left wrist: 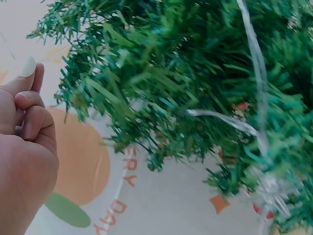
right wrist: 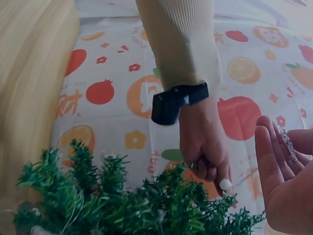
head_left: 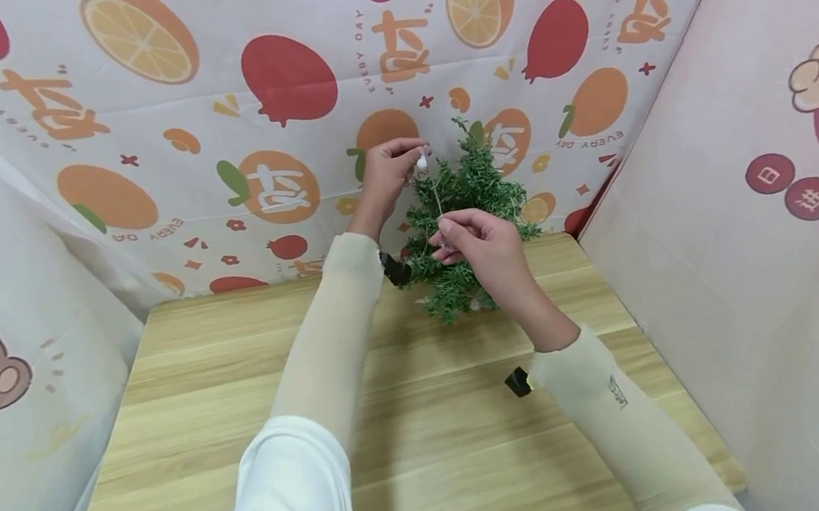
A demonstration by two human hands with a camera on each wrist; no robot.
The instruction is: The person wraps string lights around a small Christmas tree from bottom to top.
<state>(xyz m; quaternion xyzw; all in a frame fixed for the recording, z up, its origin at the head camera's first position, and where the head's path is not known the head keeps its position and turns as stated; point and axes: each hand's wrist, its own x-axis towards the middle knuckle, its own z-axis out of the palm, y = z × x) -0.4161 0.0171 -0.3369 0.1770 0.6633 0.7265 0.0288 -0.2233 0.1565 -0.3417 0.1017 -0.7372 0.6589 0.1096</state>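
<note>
A small artificial green pine tree (head_left: 475, 186) stands at the back of the table, wound with clear string lights (left wrist: 259, 73). One snowflake-shaped piece (left wrist: 271, 193) hangs among the branches in the left wrist view. At the upper left of the tree, my left hand (head_left: 386, 176) pinches part of the strand between thumb and index finger, with a small white round piece (head_left: 422, 163) at the fingertips. My right hand (head_left: 489, 247), in front of the tree, pinches a clear snowflake piece (right wrist: 287, 140) of the strand. A thin line runs up from these fingers.
The wood-grain table (head_left: 245, 406) reaches back to a fruit-printed cloth (head_left: 205, 169) close behind the tree. Another printed cloth (head_left: 726, 272) rises along the right side. Black wrist-camera mounts (head_left: 518, 382) stick out from both sleeves.
</note>
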